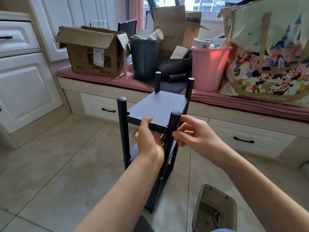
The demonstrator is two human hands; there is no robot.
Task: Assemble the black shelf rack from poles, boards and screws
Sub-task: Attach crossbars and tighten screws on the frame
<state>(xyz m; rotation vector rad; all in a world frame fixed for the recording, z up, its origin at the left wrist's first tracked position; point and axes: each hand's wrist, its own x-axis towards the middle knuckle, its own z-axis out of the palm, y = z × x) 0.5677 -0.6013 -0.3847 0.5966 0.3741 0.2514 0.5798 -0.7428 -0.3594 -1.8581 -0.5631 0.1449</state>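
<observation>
Rack [157,114] in black stands upright on the tiled floor [58,156] at the centre of the frame, its four poles rising past a top board [158,106], with a lower board showing dimly beneath. The left hand [148,139] grips the near edge of the top board, thumb lying on its upper face and the other fingers curled under it. The right hand [192,136] is at the near right pole [172,129], its fingers curled round the pole just below the board, thumb reaching toward the corner above. The near left pole [122,131] stands untouched at the board's left corner. At the lower right of the frame a small translucent bin [215,210] sits on the floor with a few metal bits inside, too small to tell apart. Across the upper half runs a window seat with a pink cushion [100,79], loaded with a torn cardboard box [93,54], a dark bucket [143,57], a pink bucket [209,67] and a cartoon-printed bag [270,56] at the far right.
</observation>
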